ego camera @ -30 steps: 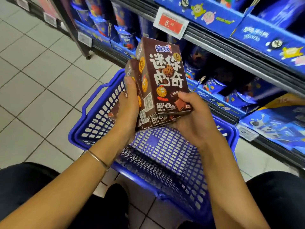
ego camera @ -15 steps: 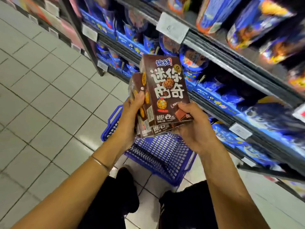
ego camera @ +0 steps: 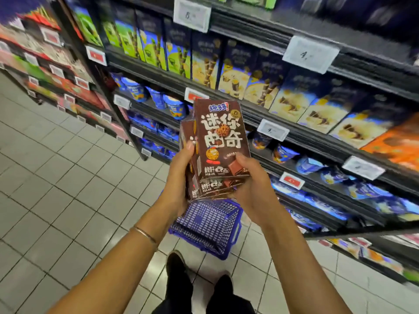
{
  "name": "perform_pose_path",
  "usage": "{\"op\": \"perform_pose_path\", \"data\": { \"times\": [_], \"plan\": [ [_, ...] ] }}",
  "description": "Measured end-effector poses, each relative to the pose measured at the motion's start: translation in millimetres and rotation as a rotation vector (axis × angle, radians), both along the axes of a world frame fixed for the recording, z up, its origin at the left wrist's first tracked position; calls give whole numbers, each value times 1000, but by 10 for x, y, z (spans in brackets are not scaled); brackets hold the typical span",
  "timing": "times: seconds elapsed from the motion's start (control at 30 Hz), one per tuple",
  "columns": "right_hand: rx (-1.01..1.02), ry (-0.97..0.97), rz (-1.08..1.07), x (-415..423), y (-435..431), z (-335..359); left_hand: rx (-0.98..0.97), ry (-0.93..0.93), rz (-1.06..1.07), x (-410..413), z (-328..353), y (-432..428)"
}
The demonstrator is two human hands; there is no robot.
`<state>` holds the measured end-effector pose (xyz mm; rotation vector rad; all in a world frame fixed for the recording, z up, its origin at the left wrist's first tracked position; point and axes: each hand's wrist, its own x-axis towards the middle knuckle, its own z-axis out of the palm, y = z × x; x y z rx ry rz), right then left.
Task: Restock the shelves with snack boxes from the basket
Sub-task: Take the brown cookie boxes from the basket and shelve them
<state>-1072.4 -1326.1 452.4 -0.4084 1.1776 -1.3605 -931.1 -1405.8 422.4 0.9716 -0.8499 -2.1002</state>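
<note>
A stack of brown cookie snack boxes with white lettering stands upright in front of me, held between both hands. My left hand grips the stack's left side, thumb on the front of a rear box. My right hand cups the lower right corner, thumb on the front box. The blue plastic basket sits on the floor below the hands, near my feet; no boxes show inside it. The shelves rise right behind the boxes.
Shelves hold blue and yellow wafer-roll boxes, green boxes, blue cups and bags, with white price tags along the rails. A black upright post divides the shelving. Grey tiled floor lies to the left.
I have risen from beside the basket; the stack of boxes came up with both hands, the basket now lies far below, and higher shelves have come into view.
</note>
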Motion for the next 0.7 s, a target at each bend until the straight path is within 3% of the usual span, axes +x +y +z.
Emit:
{"op": "perform_pose_path", "data": {
  "times": [0.27, 0.7],
  "plan": [
    [-132, 95, -76, -112, 406, 669, -25, 28, -30, -217, 732, 306],
    [-143, 293, -52, -83, 640, 1116, -101, 105, -116, -264, 1206, 572]
  ]
}}
